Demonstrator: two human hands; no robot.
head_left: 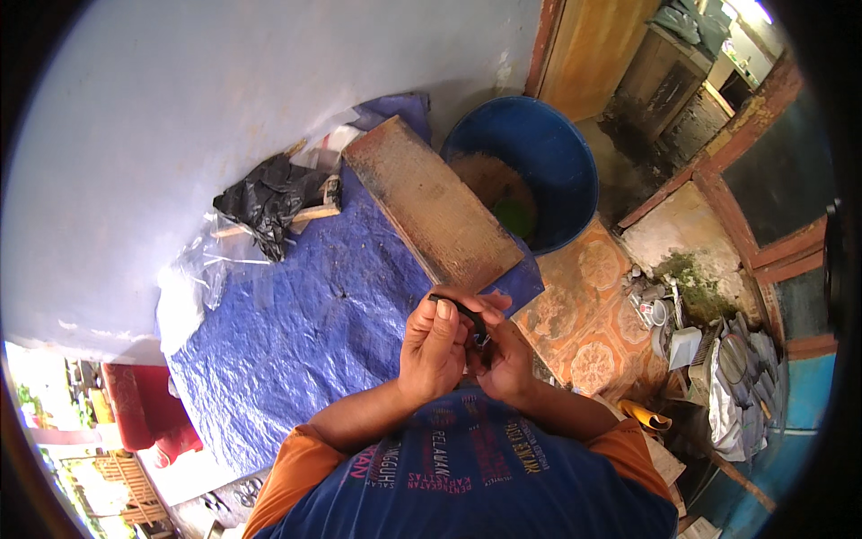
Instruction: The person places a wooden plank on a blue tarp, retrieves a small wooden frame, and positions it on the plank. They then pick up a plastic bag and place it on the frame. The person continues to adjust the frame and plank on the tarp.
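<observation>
Both my hands are raised close together in front of my chest, above the near edge of a blue tarp [287, 314]. Between them is a small black curved piece [464, 311], like a strap or band; its exact kind cannot be made out. My left hand [429, 350] pinches one end, with the thumb pressed on it. The fingers of my right hand [505, 350] are bent round the other end, which is partly hidden in the palm. Just beyond my fingertips lies a worn wooden board [435, 202] on the tarp.
A large blue tub [575, 171] stands behind the board. At the back left, a black plastic bag [269, 198] lies by a wooden frame. Assorted clutter [732, 368] is heaped on the right beside orange patterned tiles [593, 314]. Scissors [215, 503] lie at lower left, near a red chair [148, 409].
</observation>
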